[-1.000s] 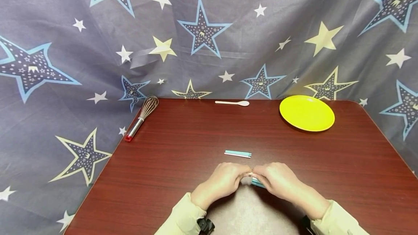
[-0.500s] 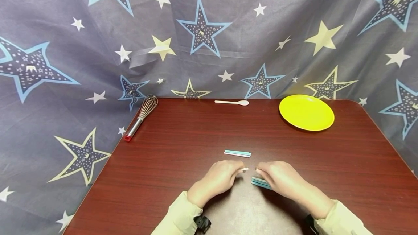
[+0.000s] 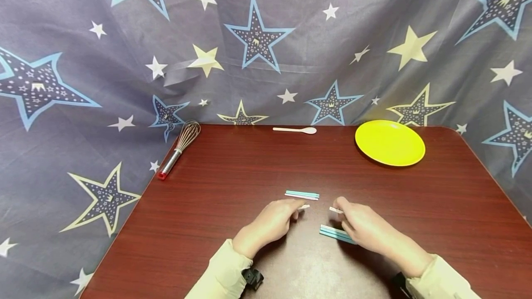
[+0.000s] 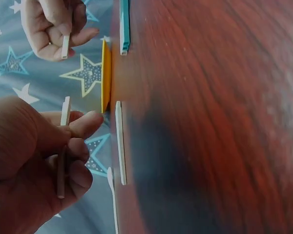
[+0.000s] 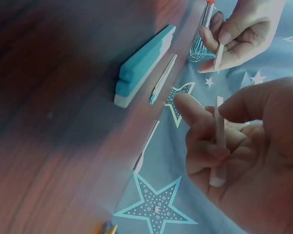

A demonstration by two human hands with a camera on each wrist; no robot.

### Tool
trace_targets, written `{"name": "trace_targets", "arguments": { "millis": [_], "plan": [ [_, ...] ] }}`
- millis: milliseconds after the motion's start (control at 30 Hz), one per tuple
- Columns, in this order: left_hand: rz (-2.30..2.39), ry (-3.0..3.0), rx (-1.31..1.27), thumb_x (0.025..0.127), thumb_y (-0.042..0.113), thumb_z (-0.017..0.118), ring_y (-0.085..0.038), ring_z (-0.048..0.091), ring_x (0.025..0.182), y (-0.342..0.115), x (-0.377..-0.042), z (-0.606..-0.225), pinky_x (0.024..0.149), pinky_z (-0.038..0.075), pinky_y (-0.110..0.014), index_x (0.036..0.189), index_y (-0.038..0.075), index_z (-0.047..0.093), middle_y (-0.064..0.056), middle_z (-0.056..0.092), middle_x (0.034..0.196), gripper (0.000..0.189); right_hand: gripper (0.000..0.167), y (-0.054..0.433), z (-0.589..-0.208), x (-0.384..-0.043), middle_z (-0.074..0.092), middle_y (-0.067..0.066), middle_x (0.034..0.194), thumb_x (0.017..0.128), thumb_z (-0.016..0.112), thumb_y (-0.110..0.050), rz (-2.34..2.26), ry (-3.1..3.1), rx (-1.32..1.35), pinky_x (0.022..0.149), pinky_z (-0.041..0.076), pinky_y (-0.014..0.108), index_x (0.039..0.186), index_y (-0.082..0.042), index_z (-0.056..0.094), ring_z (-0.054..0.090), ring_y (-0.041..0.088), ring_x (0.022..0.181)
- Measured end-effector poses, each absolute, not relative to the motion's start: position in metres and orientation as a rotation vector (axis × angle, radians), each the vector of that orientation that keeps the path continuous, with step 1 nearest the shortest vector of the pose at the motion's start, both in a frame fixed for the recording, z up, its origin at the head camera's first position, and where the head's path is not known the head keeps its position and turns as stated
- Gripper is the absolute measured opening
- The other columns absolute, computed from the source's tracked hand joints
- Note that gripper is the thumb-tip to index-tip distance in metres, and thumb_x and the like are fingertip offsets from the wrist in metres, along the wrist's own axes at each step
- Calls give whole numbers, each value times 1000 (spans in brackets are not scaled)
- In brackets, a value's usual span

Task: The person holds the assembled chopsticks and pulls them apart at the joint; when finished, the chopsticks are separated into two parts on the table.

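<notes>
My left hand (image 3: 270, 223) pinches a short, thin pale stick (image 4: 65, 113) between thumb and fingers, its tip poking out past them. Opposite it, my right hand (image 3: 365, 225) grips a similar pale stick (image 5: 220, 122), its near end showing below the curled fingers. A gap separates the two sticks, which are held above the table. Beyond the left fingertips lies a small row of teal and white sticks (image 3: 302, 195). Another teal and white bundle (image 3: 335, 234) lies under the right hand, which hides its right end; in the right wrist view these teal sticks (image 5: 144, 68) lie side by side.
A whisk (image 3: 179, 149) with a red-tipped handle lies along the table's left edge. At the back are a white spoon (image 3: 295, 130) and a yellow plate (image 3: 389, 143). A star-patterned curtain (image 3: 257, 73) hangs behind the reddish-brown table (image 3: 232, 170).
Both hands were together with fingertips meeting; they have drawn apart, left and right, each with a pale stick. The right hand has turned slightly, uncovering more of the teal bundle.
</notes>
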State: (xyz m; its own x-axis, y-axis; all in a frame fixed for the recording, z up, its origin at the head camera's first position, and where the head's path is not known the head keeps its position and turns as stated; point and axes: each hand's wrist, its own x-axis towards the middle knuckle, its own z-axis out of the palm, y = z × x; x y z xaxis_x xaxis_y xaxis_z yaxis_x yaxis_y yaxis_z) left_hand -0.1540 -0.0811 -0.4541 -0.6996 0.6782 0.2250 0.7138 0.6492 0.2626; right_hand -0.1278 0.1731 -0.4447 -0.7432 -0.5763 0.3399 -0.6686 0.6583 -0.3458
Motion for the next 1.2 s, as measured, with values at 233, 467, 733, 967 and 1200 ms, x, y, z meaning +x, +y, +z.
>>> {"name": "trace_targets", "arguments": {
  "millis": [233, 467, 733, 967, 1200],
  "plan": [
    [-528, -2766, -985, 90, 9, 65, -15, 62, 66, -87, -157, -454, 59, 50, -35, 94, 15, 63, 7, 65, 75, 7, 33, 177, -445, -127, 63, -1, 80, 88, 65, 2, 673, -2680, 998, 57, 49, 28, 113, -7, 47, 56, 6, 63],
    [-512, -2744, -830, 89, 19, 69, -20, 62, 62, -92, -161, -458, 54, 48, -37, 90, 17, 60, 4, 63, 70, 10, 21, 180, -443, -127, 60, -8, 71, 85, 70, -1, 677, -2712, 934, 52, 41, 24, 95, -13, 56, 47, 2, 56],
    [-481, -2783, -755, 85, 22, 74, -16, 65, 73, -89, -169, -456, 61, 50, -37, 82, 19, 60, 6, 66, 76, 15, 20, 180, -445, -132, 55, -17, 66, 79, 78, -6, 694, -2689, 922, 53, 41, 22, 77, -18, 62, 44, -1, 57],
    [-400, -2830, -754, 83, 24, 76, -15, 61, 82, -83, -176, -454, 65, 50, -33, 77, 21, 65, 10, 59, 79, 13, 26, 179, -446, -131, 44, -14, 64, 82, 70, 1, 605, -2748, 933, 53, 37, 25, 75, -17, 53, 38, 4, 56],
    [-317, -2819, -765, 80, 25, 78, -14, 57, 82, -76, -184, -453, 64, 49, -29, 75, 22, 69, 9, 54, 78, 10, 23, 178, -448, -131, 66, -11, 72, 78, 77, -3, 656, -2701, 946, 56, 49, 27, 81, -19, 61, 59, 3, 62]
  ]
}}
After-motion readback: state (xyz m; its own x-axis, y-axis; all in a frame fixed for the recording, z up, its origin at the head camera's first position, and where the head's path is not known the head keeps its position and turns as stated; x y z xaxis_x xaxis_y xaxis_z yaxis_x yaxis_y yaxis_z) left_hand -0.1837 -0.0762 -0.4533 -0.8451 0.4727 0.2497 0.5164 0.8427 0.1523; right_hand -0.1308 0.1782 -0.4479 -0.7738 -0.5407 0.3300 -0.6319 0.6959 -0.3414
